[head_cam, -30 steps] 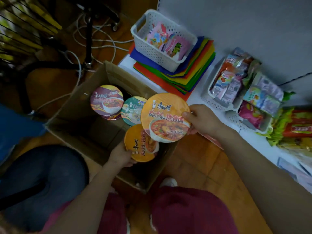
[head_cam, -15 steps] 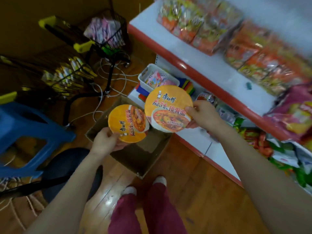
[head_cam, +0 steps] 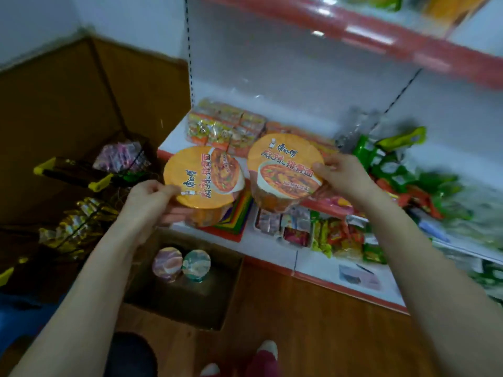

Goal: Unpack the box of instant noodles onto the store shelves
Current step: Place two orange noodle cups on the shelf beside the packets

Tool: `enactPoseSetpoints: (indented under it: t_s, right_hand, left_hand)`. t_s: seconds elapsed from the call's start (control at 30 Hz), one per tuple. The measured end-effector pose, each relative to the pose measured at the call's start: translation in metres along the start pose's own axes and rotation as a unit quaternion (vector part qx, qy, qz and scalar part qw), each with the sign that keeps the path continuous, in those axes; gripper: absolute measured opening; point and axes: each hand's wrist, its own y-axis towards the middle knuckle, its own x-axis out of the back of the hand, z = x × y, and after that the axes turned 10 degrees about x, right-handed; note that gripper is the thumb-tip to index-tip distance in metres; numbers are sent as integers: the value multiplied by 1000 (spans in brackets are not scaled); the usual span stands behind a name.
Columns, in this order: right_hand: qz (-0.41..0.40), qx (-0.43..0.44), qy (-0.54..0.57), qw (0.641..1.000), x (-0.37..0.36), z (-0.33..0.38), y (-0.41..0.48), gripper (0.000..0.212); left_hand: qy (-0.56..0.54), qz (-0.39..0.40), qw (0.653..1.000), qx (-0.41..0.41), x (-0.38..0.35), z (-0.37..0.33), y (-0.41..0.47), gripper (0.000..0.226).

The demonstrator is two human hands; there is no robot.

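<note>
My left hand (head_cam: 148, 204) grips an orange-lidded instant noodle bowl (head_cam: 202, 176) by its left rim. In my right hand (head_cam: 344, 176) is a second orange noodle bowl (head_cam: 284, 164), held by its right rim. Both bowls hang in the air in front of the middle shelf (head_cam: 174, 140), lids facing me. Below them on the floor stands the open cardboard box (head_cam: 212, 303). Inside it are a purple-lidded bowl (head_cam: 166, 263) and a green-lidded bowl (head_cam: 196, 264).
Noodle packets (head_cam: 226, 126) lie at the left of the middle shelf, green snack bags (head_cam: 394, 159) at its right. The bottom shelf (head_cam: 272, 254) holds coloured sheets and baskets of snacks. A wire rack with goods (head_cam: 119, 164) stands at left. A red-edged upper shelf (head_cam: 381, 44) runs above.
I have risen from the box: both hands lifted the two orange bowls up from box height to the level of the middle shelf, and my view swung upward to the shelves.
</note>
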Motion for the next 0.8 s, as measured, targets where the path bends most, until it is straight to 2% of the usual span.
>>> enactPoseSetpoints:
  t_s: [0.2, 0.3, 0.43, 0.8]
  right_hand:
    - [-104, -42, 71, 991, 94, 6, -40, 19]
    - [-146, -52, 91, 984, 133, 3, -62, 13]
    - [-197, -58, 113, 972, 181, -10, -90, 16]
    - [-257, -36, 116, 959, 305, -56, -166, 18]
  left_hand:
    - [9, 96, 993, -60, -43, -65, -39, 8]
    - [29, 134, 986, -99, -73, -89, -60, 10]
    - [45, 173, 975, -133, -116, -111, -88, 12]
    - [59, 231, 953, -186, -238, -121, -175, 14]
